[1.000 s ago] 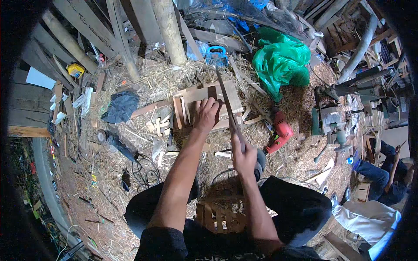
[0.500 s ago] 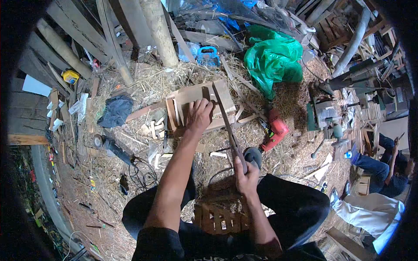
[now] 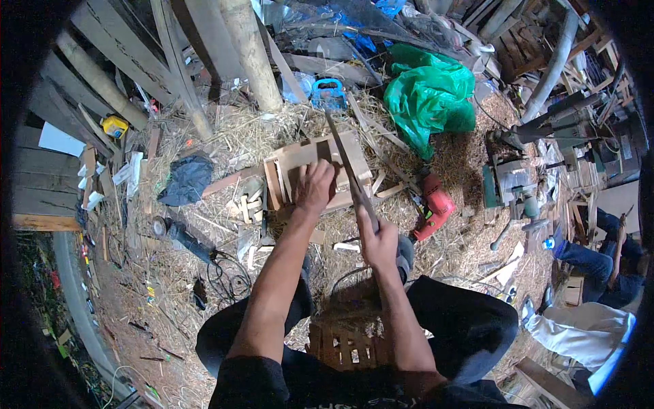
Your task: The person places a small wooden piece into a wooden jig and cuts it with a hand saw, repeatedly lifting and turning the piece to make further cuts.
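Observation:
A small wooden box (image 3: 293,158) lies on the straw-covered ground in front of me. My left hand (image 3: 315,185) presses down on its top, fingers bent against the wood. In my right hand (image 3: 379,244) is the handle of a long handsaw (image 3: 352,176), fingers wrapped round it. The saw's blade points away from me and lies across the right part of the box. Whether its teeth are in the wood I cannot tell. Small wood offcuts (image 3: 246,206) lie left of the box.
A red power drill (image 3: 436,208) lies to the right, below a green plastic sheet (image 3: 430,92). On the left are an angle grinder (image 3: 187,240) with its cord and a black plastic bag (image 3: 185,180). A vise (image 3: 514,180) stands farther right. Another person (image 3: 606,262) sits at the far right.
My right hand has pushed the handsaw forward, away from me, so more blade reaches past the box. My left hand stays on the box. The view has shifted slightly.

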`<action>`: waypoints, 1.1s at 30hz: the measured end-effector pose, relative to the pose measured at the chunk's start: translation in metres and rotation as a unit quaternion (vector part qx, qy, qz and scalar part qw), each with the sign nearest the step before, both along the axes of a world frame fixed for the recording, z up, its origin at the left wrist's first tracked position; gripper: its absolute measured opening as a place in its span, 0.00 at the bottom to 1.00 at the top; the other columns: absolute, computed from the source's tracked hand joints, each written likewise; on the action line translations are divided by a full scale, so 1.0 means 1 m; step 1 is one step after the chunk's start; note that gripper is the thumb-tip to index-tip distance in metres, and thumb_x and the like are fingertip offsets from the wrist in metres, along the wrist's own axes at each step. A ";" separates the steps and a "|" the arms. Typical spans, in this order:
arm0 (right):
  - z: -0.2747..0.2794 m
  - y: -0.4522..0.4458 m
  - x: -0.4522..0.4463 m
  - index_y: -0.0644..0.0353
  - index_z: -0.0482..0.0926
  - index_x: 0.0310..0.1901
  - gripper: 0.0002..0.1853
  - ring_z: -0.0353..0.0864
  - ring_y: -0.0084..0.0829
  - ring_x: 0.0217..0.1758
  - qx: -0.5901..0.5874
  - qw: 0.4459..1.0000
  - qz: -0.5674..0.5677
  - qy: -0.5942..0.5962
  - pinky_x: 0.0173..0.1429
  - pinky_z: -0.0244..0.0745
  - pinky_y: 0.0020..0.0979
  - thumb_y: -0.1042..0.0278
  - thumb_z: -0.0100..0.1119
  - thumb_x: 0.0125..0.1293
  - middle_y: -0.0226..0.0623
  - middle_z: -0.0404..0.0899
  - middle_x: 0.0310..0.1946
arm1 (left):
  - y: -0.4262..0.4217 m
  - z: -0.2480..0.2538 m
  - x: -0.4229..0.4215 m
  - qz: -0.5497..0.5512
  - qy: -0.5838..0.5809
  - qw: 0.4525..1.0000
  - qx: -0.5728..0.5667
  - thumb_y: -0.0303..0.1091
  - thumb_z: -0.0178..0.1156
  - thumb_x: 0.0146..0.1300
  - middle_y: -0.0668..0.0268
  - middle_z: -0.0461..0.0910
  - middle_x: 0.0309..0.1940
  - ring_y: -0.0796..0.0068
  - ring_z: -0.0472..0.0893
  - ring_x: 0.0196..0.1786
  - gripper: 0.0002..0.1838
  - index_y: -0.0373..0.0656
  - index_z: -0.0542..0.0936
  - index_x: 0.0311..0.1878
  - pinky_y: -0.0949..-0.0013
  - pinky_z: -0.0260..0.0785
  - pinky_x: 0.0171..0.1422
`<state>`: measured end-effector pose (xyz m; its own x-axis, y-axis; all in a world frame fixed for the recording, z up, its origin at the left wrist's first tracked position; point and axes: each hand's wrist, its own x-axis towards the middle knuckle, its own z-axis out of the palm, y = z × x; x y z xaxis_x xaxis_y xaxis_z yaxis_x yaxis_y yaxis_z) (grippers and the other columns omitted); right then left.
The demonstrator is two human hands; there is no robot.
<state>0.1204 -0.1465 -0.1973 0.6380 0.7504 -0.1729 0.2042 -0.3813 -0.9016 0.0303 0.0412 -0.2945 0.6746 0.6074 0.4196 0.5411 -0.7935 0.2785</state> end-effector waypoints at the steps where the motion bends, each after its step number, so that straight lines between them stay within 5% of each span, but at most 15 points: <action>1: -0.006 -0.003 -0.001 0.71 0.79 0.25 0.23 0.66 0.18 0.18 0.018 0.999 0.010 -0.027 0.22 0.61 0.33 0.57 0.58 0.71 0.38 0.66 0.11 | -0.001 0.002 0.000 0.001 -0.002 1.000 0.001 0.30 0.56 0.57 0.65 0.73 0.39 0.65 0.73 0.48 0.09 0.43 0.80 0.41 0.58 0.62 0.53; 2: -0.010 0.001 0.002 0.71 0.79 0.25 0.22 0.67 0.18 0.19 0.043 0.997 0.022 -0.059 0.23 0.62 0.33 0.58 0.58 0.70 0.39 0.66 0.11 | 0.005 0.005 0.004 0.003 -0.010 1.000 0.009 0.30 0.56 0.57 0.65 0.73 0.39 0.65 0.73 0.48 0.09 0.43 0.79 0.41 0.58 0.62 0.52; 4: 0.005 -0.037 -0.014 0.71 0.81 0.29 0.19 0.70 0.17 0.22 0.032 0.998 -0.024 0.056 0.27 0.66 0.28 0.61 0.59 0.70 0.37 0.68 0.13 | 0.005 0.004 0.007 0.000 -0.014 1.000 0.006 0.30 0.56 0.57 0.65 0.73 0.39 0.65 0.73 0.48 0.09 0.44 0.80 0.41 0.58 0.62 0.52; 9: 0.011 0.021 0.003 0.68 0.82 0.30 0.18 0.68 0.16 0.22 -0.075 0.997 0.001 0.006 0.26 0.64 0.27 0.60 0.57 0.71 0.28 0.70 0.14 | 0.004 0.000 0.002 0.011 -0.033 0.999 -0.025 0.31 0.56 0.58 0.65 0.73 0.39 0.65 0.73 0.47 0.09 0.44 0.80 0.41 0.58 0.62 0.52; 13: 0.005 -0.035 -0.020 0.64 0.77 0.23 0.23 0.60 0.12 0.20 0.035 0.997 -0.041 0.056 0.22 0.52 0.25 0.55 0.56 0.73 0.18 0.64 0.15 | 0.005 0.003 0.007 0.003 -0.028 1.000 0.002 0.31 0.56 0.59 0.65 0.73 0.38 0.64 0.74 0.47 0.08 0.44 0.80 0.41 0.58 0.62 0.53; 16: 0.006 -0.025 -0.010 0.64 0.77 0.24 0.23 0.59 0.12 0.19 -0.001 0.998 -0.018 0.056 0.22 0.52 0.26 0.55 0.56 0.73 0.17 0.65 0.15 | 0.001 0.003 0.006 0.015 -0.015 1.000 0.011 0.31 0.57 0.60 0.65 0.73 0.38 0.64 0.74 0.46 0.07 0.44 0.81 0.39 0.58 0.62 0.54; 17: 0.001 -0.005 0.001 0.71 0.77 0.25 0.25 0.66 0.22 0.18 -0.024 0.999 -0.013 0.032 0.23 0.62 0.34 0.54 0.57 0.71 0.38 0.64 0.11 | 0.008 0.007 0.009 0.018 -0.025 0.999 0.013 0.31 0.57 0.59 0.65 0.74 0.37 0.64 0.74 0.46 0.07 0.44 0.81 0.39 0.58 0.62 0.54; 20: 0.008 0.015 0.002 0.72 0.76 0.24 0.26 0.64 0.22 0.18 -0.035 0.999 0.007 -0.019 0.23 0.61 0.36 0.54 0.56 0.71 0.40 0.62 0.10 | 0.002 0.010 0.006 0.012 -0.026 1.000 -0.001 0.31 0.58 0.59 0.65 0.74 0.37 0.64 0.74 0.46 0.06 0.44 0.81 0.38 0.58 0.63 0.53; 25: 0.006 -0.037 -0.017 0.67 0.77 0.22 0.24 0.61 0.16 0.18 0.006 1.000 -0.026 0.003 0.22 0.59 0.33 0.55 0.57 0.71 0.25 0.66 0.12 | 0.006 0.000 0.006 0.008 -0.036 0.999 0.017 0.30 0.57 0.58 0.65 0.74 0.37 0.65 0.75 0.47 0.07 0.43 0.81 0.38 0.58 0.63 0.52; 33: -0.006 0.002 -0.011 0.67 0.76 0.21 0.25 0.64 0.20 0.17 0.024 0.999 -0.036 0.002 0.22 0.59 0.33 0.55 0.57 0.71 0.30 0.65 0.11 | -0.005 0.004 -0.002 -0.044 -0.002 0.999 0.027 0.30 0.55 0.58 0.63 0.73 0.39 0.63 0.74 0.48 0.09 0.42 0.80 0.41 0.56 0.63 0.55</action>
<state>0.1098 -0.1443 -0.2030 0.6903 0.7098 -0.1405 0.1744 -0.3517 -0.9197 0.0282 0.0366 -0.2902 0.7228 0.5223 0.4526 0.4678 -0.8518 0.2358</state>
